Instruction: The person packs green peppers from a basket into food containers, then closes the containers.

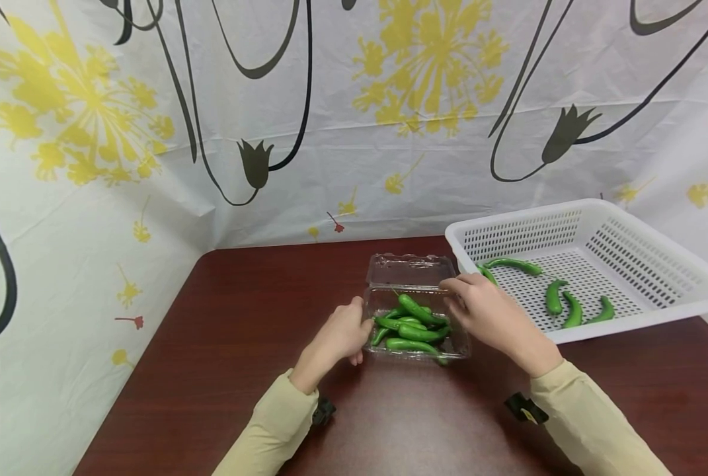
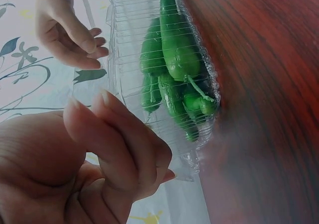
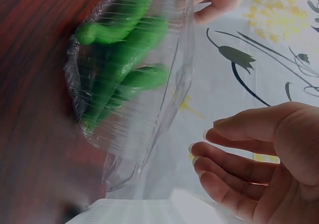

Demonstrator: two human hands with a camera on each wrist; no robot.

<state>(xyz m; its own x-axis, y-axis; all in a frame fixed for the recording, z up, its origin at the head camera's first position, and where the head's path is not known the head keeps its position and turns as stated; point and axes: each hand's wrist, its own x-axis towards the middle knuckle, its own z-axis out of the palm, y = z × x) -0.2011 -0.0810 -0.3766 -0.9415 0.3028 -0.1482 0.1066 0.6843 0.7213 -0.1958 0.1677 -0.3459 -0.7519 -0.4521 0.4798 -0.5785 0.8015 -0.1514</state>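
A clear plastic clamshell box (image 1: 410,287) lies on the table with its lid (image 1: 410,269) folded back. Several green chili peppers (image 1: 422,332) are heaped inside it. My left hand (image 1: 338,334) is at the box's left side, its fingers loosely bent; the left wrist view shows nothing between thumb and fingers. Over by the right rim is my right hand (image 1: 487,314). In the right wrist view its fingers (image 3: 234,162) are relaxed, with a gap to the thumb and nothing held. Whether either hand touches the box is unclear.
To the right stands a white perforated plastic basket (image 1: 695,274), close to the box and my right forearm. Several more chili peppers (image 1: 553,297) lie in it. The dark red wooden table (image 1: 240,317) meets a patterned white cloth (image 1: 330,132) at the back and left.
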